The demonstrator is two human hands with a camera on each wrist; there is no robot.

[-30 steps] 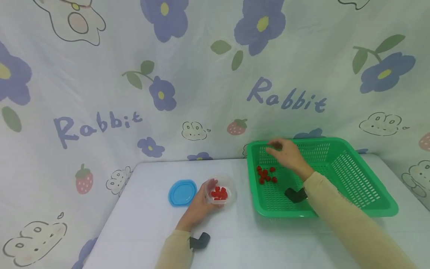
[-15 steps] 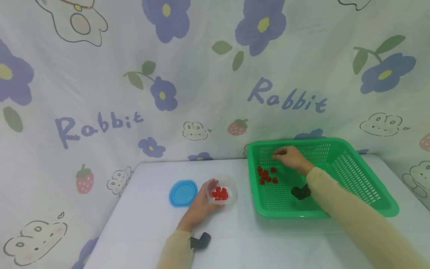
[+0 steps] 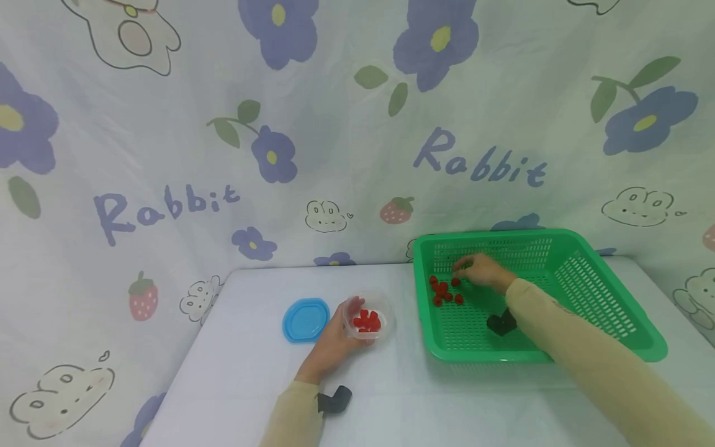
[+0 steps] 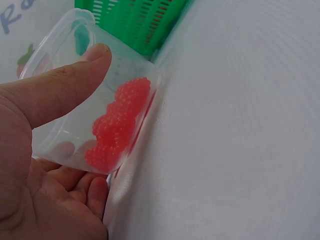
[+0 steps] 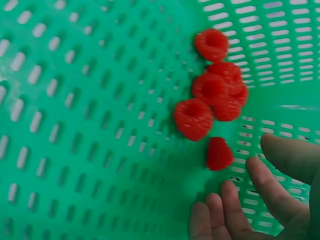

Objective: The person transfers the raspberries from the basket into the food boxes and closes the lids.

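Observation:
My left hand (image 3: 328,347) grips a clear plastic tub (image 3: 384,305) that stands on the white table. Its thumb lies along the tub's wall, and in the left wrist view several red raspberries (image 4: 120,120) rest on the tub's bottom. Inside the green basket (image 3: 486,356), my right hand (image 3: 485,270) reaches toward the far left part. Several more raspberries (image 3: 441,290) are gathered there. One raspberry (image 5: 219,154) lies closest to the right fingertips in the right wrist view. Thumb and index finger stand apart, and nothing is between them.
A blue lid (image 3: 306,319) lies on the table left of the tub. The basket has raised, slotted sides and fills the table's right part. Behind the table hangs a patterned cloth (image 3: 335,124).
My right hand has come down into the basket, from above its back left rim to beside the raspberries. The left hand and the tub have stayed in place.

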